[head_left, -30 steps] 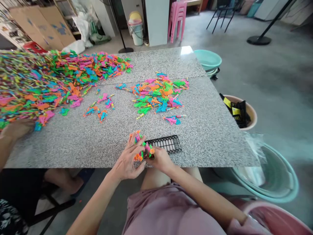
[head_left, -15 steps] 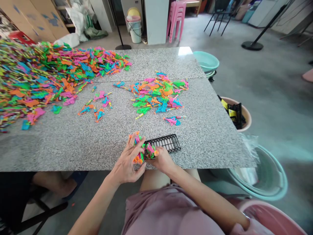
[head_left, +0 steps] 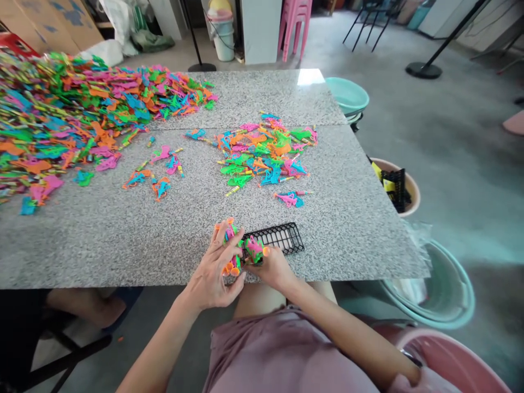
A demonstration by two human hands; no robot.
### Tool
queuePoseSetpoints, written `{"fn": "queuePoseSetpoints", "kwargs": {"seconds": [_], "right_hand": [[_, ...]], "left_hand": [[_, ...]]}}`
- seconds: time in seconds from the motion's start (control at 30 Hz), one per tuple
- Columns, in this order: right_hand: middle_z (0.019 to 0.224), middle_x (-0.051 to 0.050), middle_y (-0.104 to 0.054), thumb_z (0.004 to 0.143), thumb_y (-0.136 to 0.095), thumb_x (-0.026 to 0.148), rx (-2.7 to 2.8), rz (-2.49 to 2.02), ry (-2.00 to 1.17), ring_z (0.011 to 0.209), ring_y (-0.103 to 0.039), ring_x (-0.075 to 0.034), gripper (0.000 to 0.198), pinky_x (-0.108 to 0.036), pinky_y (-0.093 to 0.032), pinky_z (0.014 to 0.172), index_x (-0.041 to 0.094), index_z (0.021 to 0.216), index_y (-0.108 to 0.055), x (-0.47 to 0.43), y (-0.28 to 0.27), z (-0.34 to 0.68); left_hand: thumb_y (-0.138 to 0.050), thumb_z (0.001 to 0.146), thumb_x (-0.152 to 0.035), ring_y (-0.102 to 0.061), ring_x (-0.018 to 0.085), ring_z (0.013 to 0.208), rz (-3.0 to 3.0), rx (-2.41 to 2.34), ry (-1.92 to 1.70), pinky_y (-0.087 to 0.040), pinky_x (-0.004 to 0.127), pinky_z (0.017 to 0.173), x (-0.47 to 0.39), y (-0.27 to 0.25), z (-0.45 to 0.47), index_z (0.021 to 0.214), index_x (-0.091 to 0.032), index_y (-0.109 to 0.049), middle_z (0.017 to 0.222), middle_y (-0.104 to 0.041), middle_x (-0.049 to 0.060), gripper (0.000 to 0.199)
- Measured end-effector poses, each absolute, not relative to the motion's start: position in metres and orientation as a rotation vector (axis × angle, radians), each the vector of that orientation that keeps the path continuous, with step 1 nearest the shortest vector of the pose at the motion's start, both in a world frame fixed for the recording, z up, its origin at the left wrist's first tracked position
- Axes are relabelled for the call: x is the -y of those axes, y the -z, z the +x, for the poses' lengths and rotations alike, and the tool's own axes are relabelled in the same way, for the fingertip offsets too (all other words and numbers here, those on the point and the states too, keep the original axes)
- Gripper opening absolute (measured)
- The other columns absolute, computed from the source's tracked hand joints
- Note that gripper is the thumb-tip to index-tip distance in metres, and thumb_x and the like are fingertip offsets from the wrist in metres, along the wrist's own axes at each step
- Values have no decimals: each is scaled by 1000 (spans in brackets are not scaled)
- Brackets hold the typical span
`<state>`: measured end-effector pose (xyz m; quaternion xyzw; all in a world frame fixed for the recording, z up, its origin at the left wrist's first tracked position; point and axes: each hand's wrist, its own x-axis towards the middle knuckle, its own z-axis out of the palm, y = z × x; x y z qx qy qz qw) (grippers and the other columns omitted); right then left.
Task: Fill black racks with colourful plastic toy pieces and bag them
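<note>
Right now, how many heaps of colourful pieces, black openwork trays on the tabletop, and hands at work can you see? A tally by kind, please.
Heaps: 2 (the big heap, the smaller heap)
Trays: 1 (the black openwork tray)
Hands: 2 (the left hand, the right hand)
Total: 5

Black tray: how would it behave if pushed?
The tray is probably fairly stiff, as its lattice walls stand straight. Likely light itself, given all the openings. Seems unlikely to tip on the table, being long and low, though pieces bunched at its left end might make it swivel.
</note>
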<state>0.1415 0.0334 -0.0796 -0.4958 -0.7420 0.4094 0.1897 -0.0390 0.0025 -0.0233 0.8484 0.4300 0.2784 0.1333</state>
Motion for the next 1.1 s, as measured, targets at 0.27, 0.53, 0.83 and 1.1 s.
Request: {"fn": "queuePoseSetpoints", "kwargs": {"seconds": [0.27, 0.53, 0.83, 1.1], "right_hand": [[72, -1, -67, 76, -72, 24, 2116, -1435, -1041, 69, -60, -17, 12, -24, -39, 64, 20, 76, -61, -36, 78, 137], [77, -6, -69, 77, -65, 11, 2437, -1367, -836, 75, -61, -20, 13, -28, -38, 71, 15, 89, -63, -36, 64, 130], [78, -3, -70, 82, -68, 23, 2421, -1463, -939, 73, -62, -17, 6, -25, -40, 69, 18, 83, -65, -46, 64, 136], [89, -13, -70, 85, -57, 13, 2724, -1292, -731, 87, -65, -24, 18, -32, -43, 81, 12, 102, -62, -31, 49, 120]], "left_hand": [[-56, 81, -13, -9, 40, 149, 2445, -1258, -785, -21, 68, 117, -2, 22, -41, 110, -17, -48, 148, -47, 17, 31], [-58, 79, -14, -10, 40, 149, 2437, -1275, -807, -20, 67, 117, -2, 25, -40, 110, -18, -47, 148, -47, 17, 33], [-59, 80, -13, -6, 38, 150, 2453, -1277, -840, -19, 66, 118, -3, 27, -38, 113, -17, -48, 149, -46, 17, 36], [-63, 85, -19, -6, 37, 150, 2503, -1258, -857, -19, 65, 118, -5, 28, -41, 125, -19, -55, 148, -49, 13, 41]]}}
